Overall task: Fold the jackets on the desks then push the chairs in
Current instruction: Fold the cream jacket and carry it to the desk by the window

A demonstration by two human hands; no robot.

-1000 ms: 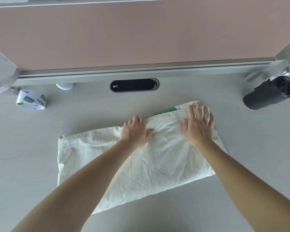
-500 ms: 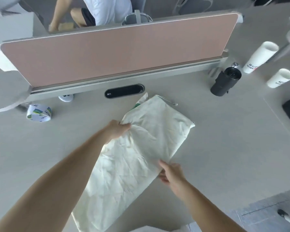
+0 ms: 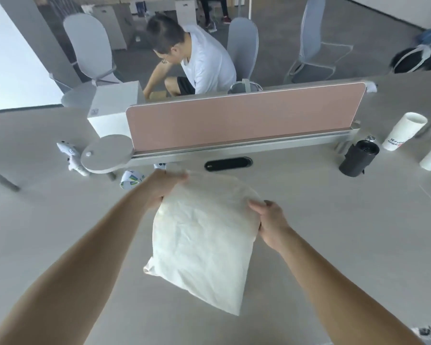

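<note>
Right now the folded cream jacket (image 3: 204, 245) is held up over the desk (image 3: 334, 232) by both hands. At its far left edge the left hand (image 3: 168, 186) grips, fingers curled round the cloth, slightly blurred. On the right edge the right hand (image 3: 271, 220) clamps, thumb on top. One lower corner hangs toward the person. Behind it is a pink divider (image 3: 234, 120), with a black canister (image 3: 358, 156) and paper cups (image 3: 403, 131) to the right and a tape roll (image 3: 132, 179) to the left. Grey chairs (image 3: 243, 43) stand beyond.
</note>
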